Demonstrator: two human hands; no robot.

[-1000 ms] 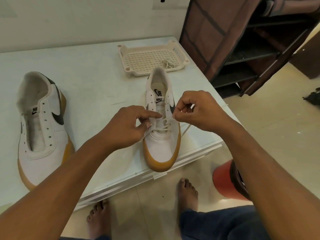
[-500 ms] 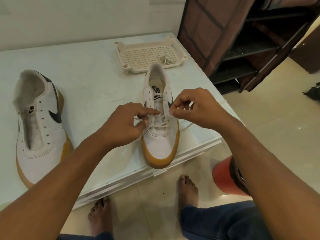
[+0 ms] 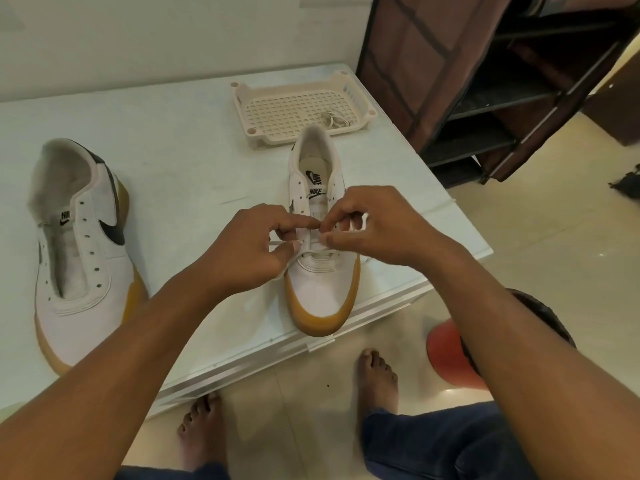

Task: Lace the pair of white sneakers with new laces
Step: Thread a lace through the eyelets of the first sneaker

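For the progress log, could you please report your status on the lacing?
Left hand and right hand both pinching the lace over the right-side sneaker. Left-side sneaker unlaced. Spare lace in tray, out of the way.

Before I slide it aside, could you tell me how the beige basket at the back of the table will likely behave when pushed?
Probably light: the basket is thin perforated plastic holding only a small coiled lace. It should slide easily on the smooth table, and looks too low and wide to tip. The lace might shift.
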